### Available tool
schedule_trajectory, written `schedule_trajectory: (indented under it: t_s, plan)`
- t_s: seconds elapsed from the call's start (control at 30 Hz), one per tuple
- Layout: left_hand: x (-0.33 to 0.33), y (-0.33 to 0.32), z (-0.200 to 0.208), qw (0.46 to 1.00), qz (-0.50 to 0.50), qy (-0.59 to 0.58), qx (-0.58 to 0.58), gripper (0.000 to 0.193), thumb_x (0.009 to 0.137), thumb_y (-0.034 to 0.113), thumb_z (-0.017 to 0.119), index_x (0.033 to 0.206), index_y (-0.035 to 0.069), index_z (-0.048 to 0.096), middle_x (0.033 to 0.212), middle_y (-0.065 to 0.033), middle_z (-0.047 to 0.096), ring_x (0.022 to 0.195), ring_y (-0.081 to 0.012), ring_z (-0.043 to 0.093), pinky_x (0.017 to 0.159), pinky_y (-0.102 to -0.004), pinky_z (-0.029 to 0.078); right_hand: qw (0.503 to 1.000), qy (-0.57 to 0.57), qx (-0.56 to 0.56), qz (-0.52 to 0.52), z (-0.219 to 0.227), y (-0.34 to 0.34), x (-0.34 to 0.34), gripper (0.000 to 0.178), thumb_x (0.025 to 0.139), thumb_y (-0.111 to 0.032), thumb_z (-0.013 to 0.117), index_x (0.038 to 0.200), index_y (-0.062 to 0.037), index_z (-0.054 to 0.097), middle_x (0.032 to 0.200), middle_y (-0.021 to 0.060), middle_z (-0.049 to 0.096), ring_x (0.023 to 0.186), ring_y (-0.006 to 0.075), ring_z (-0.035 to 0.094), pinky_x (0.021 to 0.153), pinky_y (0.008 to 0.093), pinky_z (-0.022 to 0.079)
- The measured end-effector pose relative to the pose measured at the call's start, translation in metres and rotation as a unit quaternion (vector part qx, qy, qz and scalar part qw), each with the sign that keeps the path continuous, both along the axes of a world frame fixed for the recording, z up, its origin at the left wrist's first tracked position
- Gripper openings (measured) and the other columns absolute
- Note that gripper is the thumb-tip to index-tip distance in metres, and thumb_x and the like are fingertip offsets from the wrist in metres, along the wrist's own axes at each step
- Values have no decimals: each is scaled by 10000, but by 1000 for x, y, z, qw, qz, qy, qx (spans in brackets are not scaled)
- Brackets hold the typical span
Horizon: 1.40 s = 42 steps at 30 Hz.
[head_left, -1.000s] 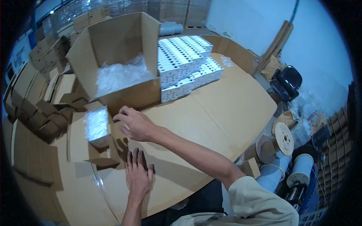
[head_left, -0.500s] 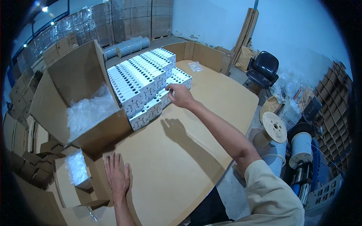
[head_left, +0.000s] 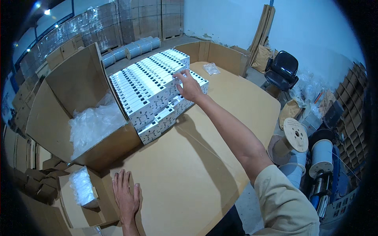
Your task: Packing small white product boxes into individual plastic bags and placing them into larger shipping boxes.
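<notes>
White flat boxes (head_left: 151, 80) with black marks are stacked in rows on the brown cardboard-covered table (head_left: 204, 145). My right hand (head_left: 189, 85) reaches to the right side of this stack. Its fingers are bent and apart at the edge of the upper layer, with nothing visible between them; whether the tips touch a box I cannot tell. My left hand (head_left: 126, 198) lies palm down on the table, fingers stretched out. Beside it stands a small open carton (head_left: 103, 202) with a bubble-wrapped white item (head_left: 83, 187) inside.
A large open carton (head_left: 106, 145) holding clear plastic wrap (head_left: 94, 124) stands against the stack's left side. A small plastic bag (head_left: 211, 69) lies farther back. Cable spools (head_left: 296, 135) and a black chair (head_left: 281, 69) are on the right. Wrapped pallets (head_left: 118, 25) line the back.
My right hand has risen from the lower layer's side to the upper layer's edge, its fingers spreading a little. The left hand stays on the table. The view has shifted slightly.
</notes>
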<state>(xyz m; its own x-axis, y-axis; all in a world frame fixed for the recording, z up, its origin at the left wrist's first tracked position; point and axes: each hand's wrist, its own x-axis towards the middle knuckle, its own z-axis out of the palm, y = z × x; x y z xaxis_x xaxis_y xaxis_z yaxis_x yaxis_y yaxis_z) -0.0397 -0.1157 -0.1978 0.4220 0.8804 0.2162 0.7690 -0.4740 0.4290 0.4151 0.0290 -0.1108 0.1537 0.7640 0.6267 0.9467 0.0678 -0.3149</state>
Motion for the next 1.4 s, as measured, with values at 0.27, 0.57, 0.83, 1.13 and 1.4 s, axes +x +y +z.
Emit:
schedule_trajectory:
  t_s: [0.27, 0.57, 0.83, 1.13, 1.4]
  plan:
    - [2, 0, 4, 1000, 6, 2, 3, 509, 939, 218, 609, 1413, 63, 508, 1524, -163, 429, 1448, -394, 327, 1222, -521, 207, 998, 5, 44, 51, 3, 8, 9, 372, 817, 15, 718, 1129, -90, 544, 1123, 158, 625, 1020, 378, 631, 859, 451, 509]
    - [0, -4, 3, 1000, -2, -3, 14, 493, 957, 214, 602, 1414, 54, 511, 1524, -159, 438, 1452, -381, 328, 1214, -492, 238, 998, 8, 5, 58, 8, -10, 10, 381, 784, 15, 704, 1110, -82, 532, 1051, 160, 650, 1027, 386, 632, 849, 477, 509]
    - [-8, -6, -2, 1000, 0, -4, 31, 486, 955, 216, 601, 1403, 47, 517, 1512, -162, 451, 1441, -386, 340, 1213, -489, 244, 993, 63, 2, 104, 18, -57, 3, 265, 806, 33, 687, 1057, -48, 665, 1057, 160, 656, 994, 368, 641, 861, 451, 520]
    - [-7, -13, -4, 997, 4, -66, 32, 434, 943, 188, 616, 1340, 24, 554, 1451, -175, 503, 1400, -395, 393, 1180, -476, 305, 991, 99, 40, 81, -4, -126, -55, 279, 858, 55, 672, 1126, -20, 648, 1035, 124, 651, 712, 227, 645, 655, 333, 532]
    - [-18, -24, -8, 981, 33, -189, -31, 396, 927, 133, 645, 1306, 34, 582, 1375, -161, 561, 1367, -358, 458, 1159, -453, 349, 969, 204, -37, 134, -14, -161, -153, 268, 848, 49, 682, 1105, -15, 650, 1012, 125, 646, 781, 247, 655, 652, 323, 547]
